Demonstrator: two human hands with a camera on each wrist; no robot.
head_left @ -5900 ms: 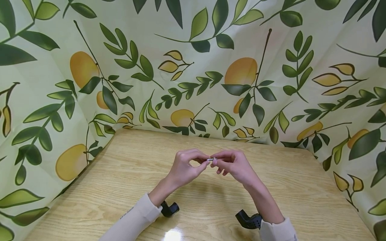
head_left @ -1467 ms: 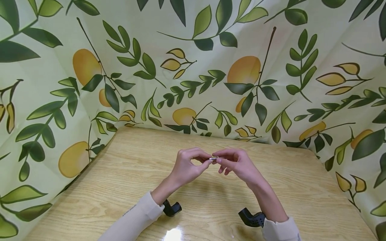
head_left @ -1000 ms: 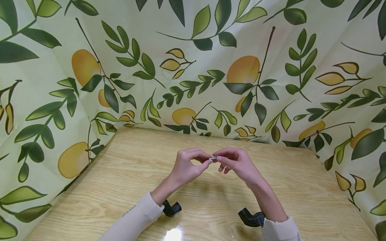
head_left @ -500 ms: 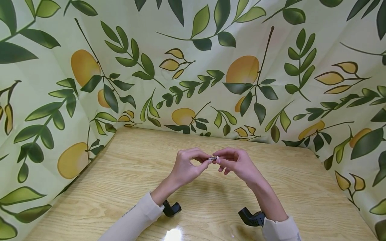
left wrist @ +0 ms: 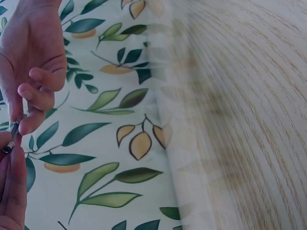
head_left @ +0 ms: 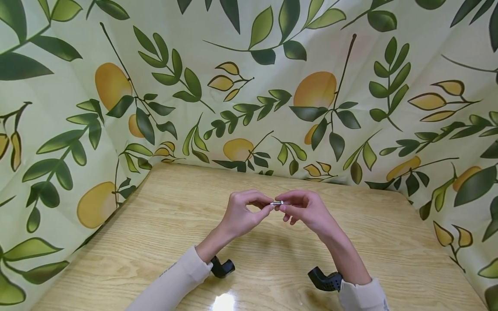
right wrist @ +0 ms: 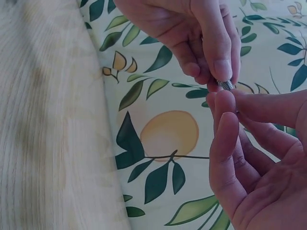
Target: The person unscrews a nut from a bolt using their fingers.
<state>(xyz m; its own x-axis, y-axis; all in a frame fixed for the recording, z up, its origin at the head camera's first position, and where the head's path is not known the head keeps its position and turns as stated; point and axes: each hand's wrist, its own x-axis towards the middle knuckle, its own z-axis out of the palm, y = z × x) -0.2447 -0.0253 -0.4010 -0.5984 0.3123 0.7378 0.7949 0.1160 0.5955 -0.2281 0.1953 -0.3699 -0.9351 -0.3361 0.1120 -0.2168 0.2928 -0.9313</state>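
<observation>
A small silvery metal bolt (head_left: 276,203) is held level above the table between both hands. Thumb and forefinger of my left hand (head_left: 242,214) pinch its left end. At the other end, the fingertips of my right hand (head_left: 309,211) grip it, the remaining fingers loosely bent below. In the right wrist view, fine threads show on the bolt (right wrist: 225,85) where the left thumb presses. Only a dark, shiny bit of the bolt (left wrist: 14,128) appears at the edge of the left wrist view. Fingertips cover much of it; whether a nut sits on it I cannot tell.
Below the hands lies a wood-grain table (head_left: 186,203). A cloth (head_left: 264,142) printed with leaves and orange fruit hangs behind it and at both sides. Black wrist mounts (head_left: 222,268) stick out under both forearms.
Both hands stay in nearly the same place with the bolt between them. The right fingertips shift slightly around its end, which shows more now than a second ago.
</observation>
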